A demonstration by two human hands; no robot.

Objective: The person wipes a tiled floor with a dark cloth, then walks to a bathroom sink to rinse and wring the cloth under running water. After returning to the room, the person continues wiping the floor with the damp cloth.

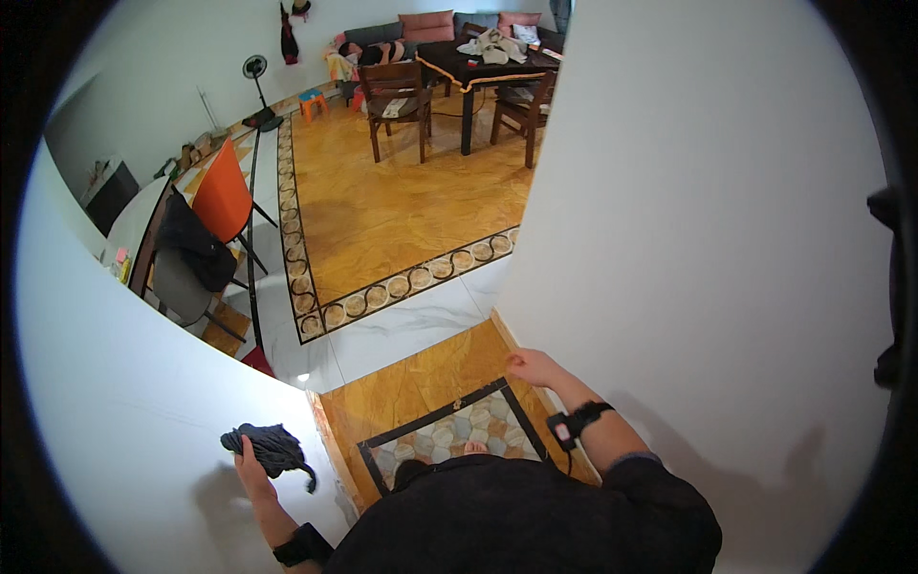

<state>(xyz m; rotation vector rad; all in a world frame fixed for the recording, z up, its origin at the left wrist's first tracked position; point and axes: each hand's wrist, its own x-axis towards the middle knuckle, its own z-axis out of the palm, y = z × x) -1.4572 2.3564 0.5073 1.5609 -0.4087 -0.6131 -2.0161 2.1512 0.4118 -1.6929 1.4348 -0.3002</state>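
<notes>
My left hand (251,466) is shut on a bundle of dark grey cloth (272,448), held out at the lower left in front of the white wall. A loose end of the cloth dangles on its right side. My right hand (527,367) hangs near the right-hand wall (681,215) with its fingers curled; whether anything small is inside cannot be made out. Black straps circle both forearms, and the right one carries a small device (561,429). Below me lies a floor panel of stone-pattern tiles (473,423) with a dark border, where a bare foot shows.
Beyond the opening, an orange chair (224,194) and a grey chair (179,287) with a dark garment stand at a table on the left. Farther off are a standing fan (254,68), wooden chairs (394,90), a black-covered table (459,68) and a person (380,54) lying on a sofa.
</notes>
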